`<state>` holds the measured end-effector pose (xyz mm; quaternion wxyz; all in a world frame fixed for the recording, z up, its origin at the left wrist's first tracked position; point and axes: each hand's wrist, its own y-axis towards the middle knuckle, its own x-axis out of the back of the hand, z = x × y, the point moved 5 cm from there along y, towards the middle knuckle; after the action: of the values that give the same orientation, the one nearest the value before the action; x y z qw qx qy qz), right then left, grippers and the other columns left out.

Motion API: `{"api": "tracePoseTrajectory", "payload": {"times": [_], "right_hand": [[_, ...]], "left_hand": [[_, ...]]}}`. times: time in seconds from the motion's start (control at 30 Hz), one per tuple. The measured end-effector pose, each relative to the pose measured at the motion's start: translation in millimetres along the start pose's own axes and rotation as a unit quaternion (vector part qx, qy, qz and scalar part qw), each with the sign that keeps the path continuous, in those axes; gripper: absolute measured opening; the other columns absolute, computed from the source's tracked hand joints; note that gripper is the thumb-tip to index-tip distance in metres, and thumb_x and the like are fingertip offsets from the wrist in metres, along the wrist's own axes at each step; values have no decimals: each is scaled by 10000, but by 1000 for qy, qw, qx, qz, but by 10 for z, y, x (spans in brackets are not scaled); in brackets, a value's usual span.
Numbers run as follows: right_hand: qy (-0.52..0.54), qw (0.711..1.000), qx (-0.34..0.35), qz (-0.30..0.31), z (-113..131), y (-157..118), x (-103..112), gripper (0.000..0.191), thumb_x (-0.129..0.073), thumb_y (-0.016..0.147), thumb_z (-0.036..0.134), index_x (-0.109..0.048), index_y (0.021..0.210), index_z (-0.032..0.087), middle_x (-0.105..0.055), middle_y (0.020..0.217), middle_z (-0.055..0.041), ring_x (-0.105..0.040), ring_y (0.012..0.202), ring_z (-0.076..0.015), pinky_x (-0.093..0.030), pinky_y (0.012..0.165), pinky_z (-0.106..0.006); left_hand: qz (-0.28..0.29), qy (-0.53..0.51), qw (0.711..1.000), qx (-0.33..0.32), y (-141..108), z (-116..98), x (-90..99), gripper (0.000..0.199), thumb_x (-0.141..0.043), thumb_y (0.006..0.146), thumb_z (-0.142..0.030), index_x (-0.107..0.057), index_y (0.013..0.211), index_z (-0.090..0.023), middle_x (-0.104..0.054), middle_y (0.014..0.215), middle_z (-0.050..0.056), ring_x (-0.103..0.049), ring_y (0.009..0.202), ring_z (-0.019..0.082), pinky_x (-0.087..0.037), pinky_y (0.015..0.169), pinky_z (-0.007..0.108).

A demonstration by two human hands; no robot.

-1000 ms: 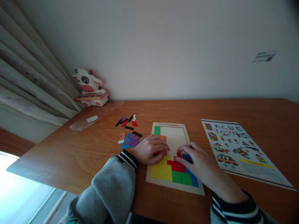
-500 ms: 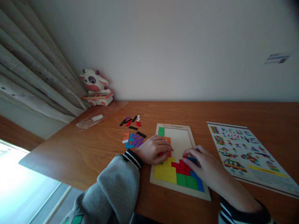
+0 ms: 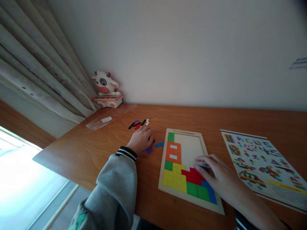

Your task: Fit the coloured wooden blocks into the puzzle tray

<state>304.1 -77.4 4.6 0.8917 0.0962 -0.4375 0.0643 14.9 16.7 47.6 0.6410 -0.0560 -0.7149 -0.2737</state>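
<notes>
Go light with the left hand [image 3: 141, 140] over the loose bits [image 3: 148, 150] (can't tell its grip), and don't bump the board [image 3: 188, 145] with the loosely parted right hand [image 3: 213, 169].

I see a lane of bare bench [image 3: 215, 143] between board [image 3: 189, 147] and printed sheet [image 3: 259, 166], right of centre | blocked: right hand [image 3: 212, 169] over the board, lower right; left hand [image 3: 141, 139] among loose pieces [image 3: 159, 144], centre-left | obstacle, upper left: toy cow [image 3: 105, 86] on bench's back edge
</notes>
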Motion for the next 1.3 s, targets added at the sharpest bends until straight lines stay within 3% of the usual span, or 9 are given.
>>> {"api": "tracePoseTrajectory", "payload": {"times": [0.17,0.3,0.47,0.57,0.67,0.9,1.1,1.17,1.3], "right_hand": [[-11,1000,3,-11,-31,-11,-6,342,-440,938,452,-688,1031,237,-686,1037,-91,-686,964,-252,-549,869,-428],[-26,999,17,-26,-63,-6,-5,332,-426,938,414,-690,1039,239,-697,1032,-95,-695,927,-250,-563,831,-421],[-53,997,17,-48,-131,13,3,380,-346,941,326,-685,1079,224,-701,1038,-111,-692,980,-262,-552,864,-430],[-66,996,7,-51,-177,20,10,399,-326,927,301,-675,1097,211,-704,1045,-119,-697,975,-262,-549,873,-434],[-77,996,-8,-50,-234,18,27,404,-329,920,310,-665,1113,196,-707,1085,-133,-698,1002,-269,-544,898,-445],[-82,994,-2,-66,-301,-2,39,382,-356,910,344,-659,1107,219,-718,1087,-123,-704,989,-281,-553,894,-458],[-96,990,13,-99,-308,-2,107,389,-340,930,337,-616,1177,219,-684,1049,-130,-692,966,-278,-556,860,-444],[-111,986,11,-122,-324,-13,163,386,-351,925,349,-612,1174,211,-671,1054,-142,-675,995,-297,-545,886,-465],[-125,984,-8,-127,-364,-37,203,398,-349,922,354,-611,1166,179,-659,1150,-173,-656,1077,-317,-533,936,-482]], "left_hand": [[-9,11,995,99,-86,524,-109,373,-460,985,-372,-590,1291,-205,-563,1387,120,-500,1298,299,-415,1097,484],[9,-11,990,143,-131,704,-210,564,-452,968,-569,-514,1398,-210,-413,1542,126,-392,1407,333,-348,1144,530],[40,-20,994,96,-116,436,-245,719,-439,917,-700,-455,1463,-233,-350,1581,138,-288,1465,381,-238,1180,598],[37,-34,998,46,-104,208,-218,771,-450,878,-753,-471,1451,-239,-315,1601,129,-284,1465,387,-225,1190,590],[43,-41,998,34,-113,109,-212,833,-467,845,-786,-466,1457,-220,-319,1594,157,-268,1471,394,-225,1186,605],[81,-68,993,56,-130,196,-291,787,-452,899,-727,-462,1455,-170,-340,1580,184,-269,1477,384,-248,1182,600],[16,-153,988,-8,-99,281,-73,550,-493,963,-566,-571,1331,-165,-544,1429,157,-488,1354,286,-377,1154,459],[34,-182,981,-50,-129,312,4,588,-578,906,-597,-582,1324,-182,-567,1409,142,-506,1340,283,-396,1143,441],[87,-166,979,-77,-206,376,19,894,-751,673,-714,-544,1387,-217,-503,1475,140,-441,1389,327,-354,1172,469]]}}
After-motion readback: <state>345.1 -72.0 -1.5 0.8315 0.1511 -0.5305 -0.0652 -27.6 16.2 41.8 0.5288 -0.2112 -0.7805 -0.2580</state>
